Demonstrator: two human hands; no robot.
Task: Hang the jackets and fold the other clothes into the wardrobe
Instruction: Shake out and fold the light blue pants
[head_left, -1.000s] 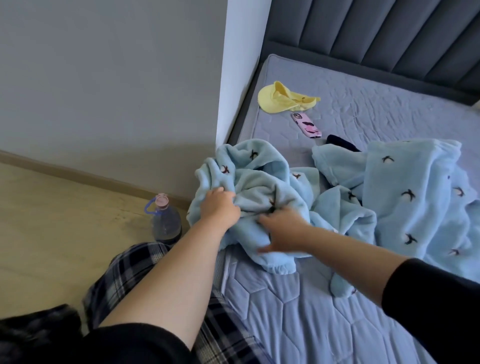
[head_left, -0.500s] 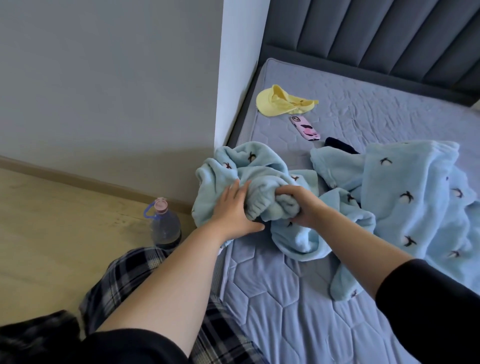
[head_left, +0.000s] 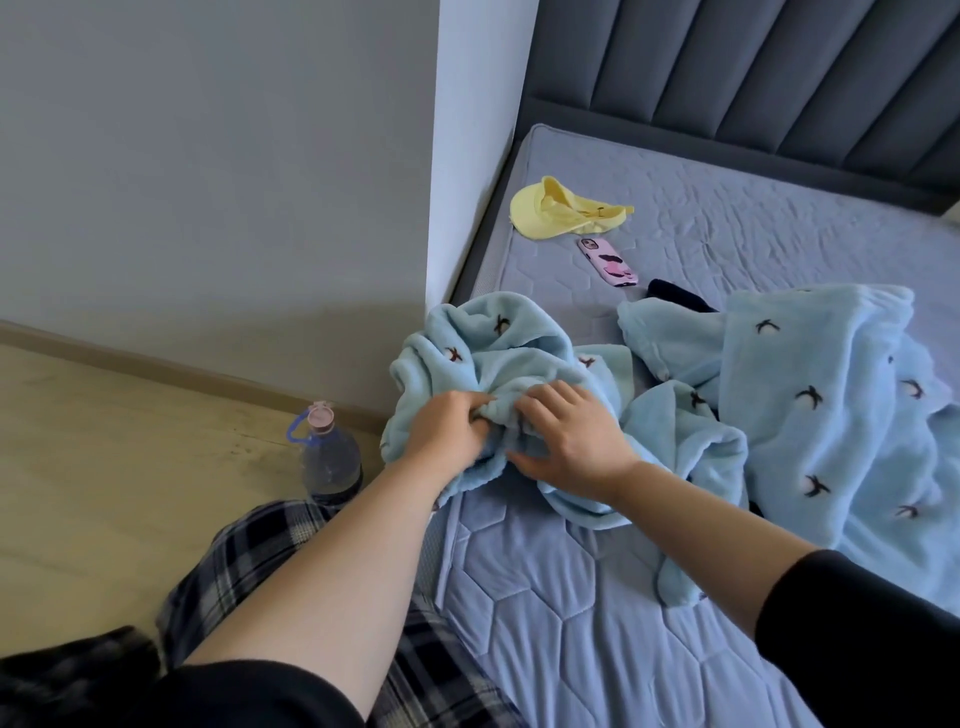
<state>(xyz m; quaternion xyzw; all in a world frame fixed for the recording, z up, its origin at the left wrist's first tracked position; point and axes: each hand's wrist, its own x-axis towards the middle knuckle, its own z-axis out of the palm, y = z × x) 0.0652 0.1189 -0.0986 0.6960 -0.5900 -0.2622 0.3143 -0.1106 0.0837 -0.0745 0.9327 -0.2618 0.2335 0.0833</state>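
A crumpled light-blue fleece garment (head_left: 498, 343) with small dark bird prints lies bunched at the left edge of the bed (head_left: 597, 613). My left hand (head_left: 449, 434) pinches a fold of it, fingers curled into the fabric. My right hand (head_left: 569, 441) grips the same bunch from the right, fingers spread over and into the fleece. A second, larger light-blue fleece piece (head_left: 821, 415) with the same print is spread flat on the right of the mattress. Part of a dark garment (head_left: 675, 299) peeks out behind it.
A yellow cap (head_left: 561, 210) and a pink-cased phone (head_left: 608, 261) lie near the headboard. A water bottle (head_left: 330, 457) with a pink cap stands on the wooden floor beside the bed. A white wall corner (head_left: 467, 171) meets the bed's left edge.
My hands have shifted on the bunched fleece. The right hand let go of a rolled edge and now lies spread over the bunch; the left hand went from flat against it to pinching a fold.
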